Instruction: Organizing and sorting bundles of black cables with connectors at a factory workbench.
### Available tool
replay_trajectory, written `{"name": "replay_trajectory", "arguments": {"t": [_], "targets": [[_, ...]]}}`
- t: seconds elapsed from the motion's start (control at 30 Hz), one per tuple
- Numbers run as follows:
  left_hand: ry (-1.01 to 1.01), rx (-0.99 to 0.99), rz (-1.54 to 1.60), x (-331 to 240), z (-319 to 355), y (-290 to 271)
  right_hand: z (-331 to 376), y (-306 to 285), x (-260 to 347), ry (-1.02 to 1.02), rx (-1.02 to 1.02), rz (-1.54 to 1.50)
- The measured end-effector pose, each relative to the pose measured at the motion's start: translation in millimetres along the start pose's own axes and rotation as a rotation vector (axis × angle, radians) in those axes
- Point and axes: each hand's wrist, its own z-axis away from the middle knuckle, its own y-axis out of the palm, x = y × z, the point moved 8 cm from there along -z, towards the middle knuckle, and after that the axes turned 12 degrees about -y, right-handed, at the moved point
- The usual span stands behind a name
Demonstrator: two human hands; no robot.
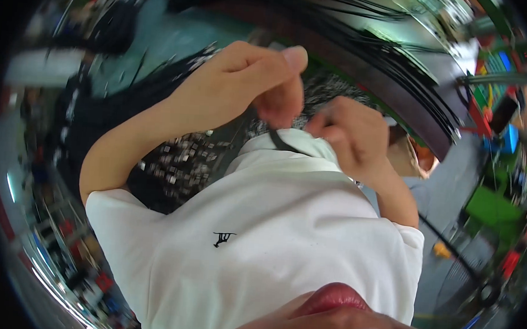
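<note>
My left hand (244,82) is raised in front of my chest, its fingers curled in and blurred. From beneath its fingertips a thin black cable (283,143) runs down across my white shirt, and the hand appears closed on it. My right hand (358,137) is beside it, a little lower, with bent fingers pressed together. Motion smears its fingertips, and whatever they hold is hidden. Behind both hands lies a dark pile with silvery strands (331,87).
Long black cables (396,64) lie over a dark-edged bench at the far right. Small silvery pieces (182,159) are heaped below my left forearm. Dark cable bundles (112,25) sit at the far left. An open cardboard box (406,156) stands past my right hand.
</note>
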Motion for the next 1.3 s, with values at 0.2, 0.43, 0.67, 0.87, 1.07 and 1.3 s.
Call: {"name": "replay_trajectory", "arguments": {"t": [0.2,0.43,0.67,0.87,1.07,1.3], "targets": [[0.48,0.253,-0.781,-30.9,-117.8,102.6,91.0,-121.7,-26.7,0.48,-0.851,0.052],[0.776,-0.23,-0.889,-98.9,-247.8,122.1,114.6,-197.3,-73.1,0.677,-0.621,0.691],[0.588,-0.32,-1.145,-74.9,-299.3,93.2,70.8,-148.8,-116.1,0.436,0.003,0.873],[0.013,0.531,0.495,-95.6,-222.4,40.3,70.8,-159.9,-144.4,0.402,0.032,0.742],[-0.322,0.248,0.56,2.0,-176.6,31.6,65.7,-161.1,-148.7,0.486,0.044,0.635],[-0.329,0.378,0.47,17.1,-185.1,58.5,29.2,-144.1,-108.3,0.176,-0.063,0.987]]}}
